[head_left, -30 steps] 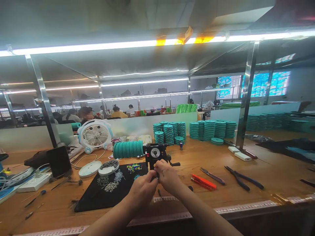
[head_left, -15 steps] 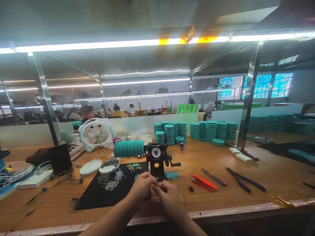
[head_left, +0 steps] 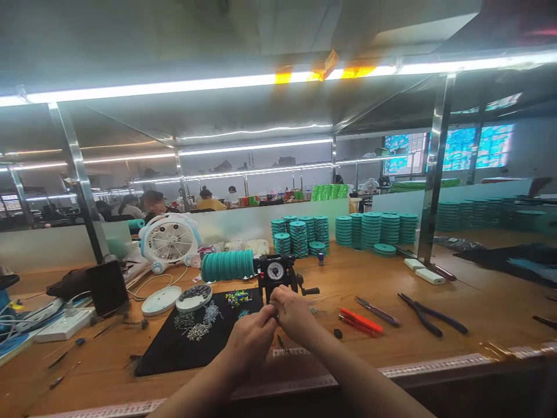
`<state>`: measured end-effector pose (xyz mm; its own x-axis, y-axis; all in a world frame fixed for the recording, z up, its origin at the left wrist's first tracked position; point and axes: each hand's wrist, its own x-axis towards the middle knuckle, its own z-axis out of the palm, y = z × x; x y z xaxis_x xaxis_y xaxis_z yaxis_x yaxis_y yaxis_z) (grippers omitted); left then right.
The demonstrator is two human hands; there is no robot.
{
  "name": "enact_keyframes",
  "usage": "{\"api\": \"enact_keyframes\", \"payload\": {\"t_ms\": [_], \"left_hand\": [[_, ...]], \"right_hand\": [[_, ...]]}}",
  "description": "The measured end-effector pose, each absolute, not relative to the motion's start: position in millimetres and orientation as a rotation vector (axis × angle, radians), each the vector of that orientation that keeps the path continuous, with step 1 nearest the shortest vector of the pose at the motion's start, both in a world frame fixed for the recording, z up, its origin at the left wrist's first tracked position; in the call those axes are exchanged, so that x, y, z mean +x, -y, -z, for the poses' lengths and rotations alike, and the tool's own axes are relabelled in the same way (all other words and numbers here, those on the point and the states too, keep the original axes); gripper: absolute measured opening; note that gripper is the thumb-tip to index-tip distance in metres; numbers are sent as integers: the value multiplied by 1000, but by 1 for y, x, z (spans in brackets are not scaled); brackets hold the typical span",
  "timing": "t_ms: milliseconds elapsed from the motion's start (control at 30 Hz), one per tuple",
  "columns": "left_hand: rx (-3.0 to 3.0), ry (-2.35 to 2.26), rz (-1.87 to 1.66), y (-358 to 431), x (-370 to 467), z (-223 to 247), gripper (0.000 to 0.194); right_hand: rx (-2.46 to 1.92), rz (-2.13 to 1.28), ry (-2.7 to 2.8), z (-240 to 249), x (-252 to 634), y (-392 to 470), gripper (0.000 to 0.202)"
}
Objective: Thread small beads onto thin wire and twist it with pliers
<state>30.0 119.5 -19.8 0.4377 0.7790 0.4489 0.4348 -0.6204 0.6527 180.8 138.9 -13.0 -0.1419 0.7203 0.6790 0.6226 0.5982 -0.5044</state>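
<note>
My left hand and my right hand meet with closed fingertips just in front of a black hand-cranked winder with a round dial. Whatever they pinch is too small or hidden to make out. Teal spools sit in a row on the winder's left side, and its crank handle points right. Left of my hands, a black mat carries coloured beads, small silvery parts and pale clear pieces.
Stacks of teal spools stand at the back. To the right lie an orange-handled tool, tweezers or a similar slim tool and dark-handled pliers. A white fan and a round dish stand left.
My right hand has risen and moved forward over the winder's base, now covering most of the teal strands there. My left hand has shifted slightly, and the fingertips remain together.
</note>
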Motion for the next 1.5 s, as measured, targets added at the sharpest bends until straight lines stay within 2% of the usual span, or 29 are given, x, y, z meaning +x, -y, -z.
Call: {"api": "enact_keyframes", "payload": {"t_ms": [100,200,400,633,833,1000,1133,1300,1367,1500], "left_hand": [[2132,-1074,-1074,-122,32,18,8],[1907,-1171,-1063,-125,35,17,12],[1648,-1169,-948,-125,41,21,12],[1839,-1131,-998,-122,32,14,20],[2109,-1053,-1085,-114,26,14,9],[2089,-1037,-1109,-116,28,13,5],[1870,-1142,-1135,-122,31,16,14],[1709,-1159,-1069,-124,38,22,20],[1741,-1137,-1090,-122,39,20,19],[1898,-1095,-1131,-115,33,10,16]], "right_hand": [[-1132,-135,1753,13,184,-132,20],[-1222,-170,1626,22,186,-114,14],[-1206,-416,1688,48,170,-96,27],[-1016,-256,1832,39,174,-90,20],[-1053,-208,1850,24,175,-130,21],[-1091,-166,1789,15,175,-140,20],[-1188,-139,1610,22,179,-115,17],[-1215,-360,1648,46,168,-97,31],[-1182,-400,1666,52,163,-94,30],[-1050,-199,1749,48,165,-86,26]]}}
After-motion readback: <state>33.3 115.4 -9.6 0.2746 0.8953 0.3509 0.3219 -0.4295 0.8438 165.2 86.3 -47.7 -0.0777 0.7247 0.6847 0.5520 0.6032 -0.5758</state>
